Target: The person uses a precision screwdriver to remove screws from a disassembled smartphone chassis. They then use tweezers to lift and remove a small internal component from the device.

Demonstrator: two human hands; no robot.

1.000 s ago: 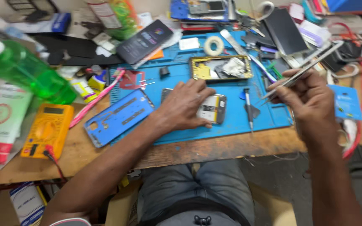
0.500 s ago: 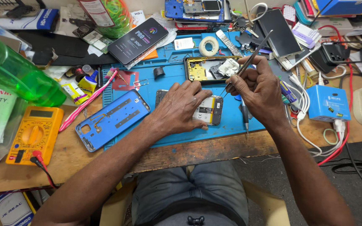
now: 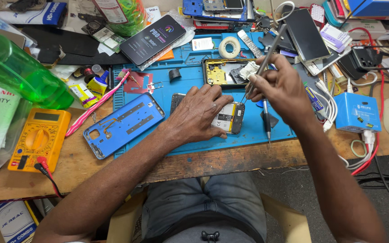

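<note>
Here the wooden table (image 3: 230, 159) carries a blue work mat (image 3: 190, 72) spread across its middle, crowded on every side with parts and tools. On the near half of the mat lies an opened phone (image 3: 228, 118), its insides facing up, close to the table's near edge. The left hand (image 3: 199, 114) lies flat over the phone's left part, fingers spread and pressed down on it, holding it in place. The right hand (image 3: 282, 90) hovers just above the phone's right end, its fingers pinched together round a thin pair of tweezers (image 3: 266, 56) that slants up toward the far edge; the lower tip points down at the phone, though whether it touches cannot be told.

Left of the phone, still on the mat, lies a blue phone back cover (image 3: 124, 123), inner side up. At the table's left edge a green plastic bottle (image 3: 19, 74) lies on its side, with a yellow multimeter (image 3: 39, 137) nearer the near left corner. A pink toothbrush (image 3: 97, 110) rests slantwise between the multimeter and the mat. Beyond the hands, on the far part of the mat, sits a phone frame (image 3: 221, 72), and just past it a roll of tape (image 3: 228, 46). Toward the right edge stands a small blue box (image 3: 356, 112) with cables round it. A screwdriver (image 3: 266, 123) lies on the mat under the right wrist.
</note>
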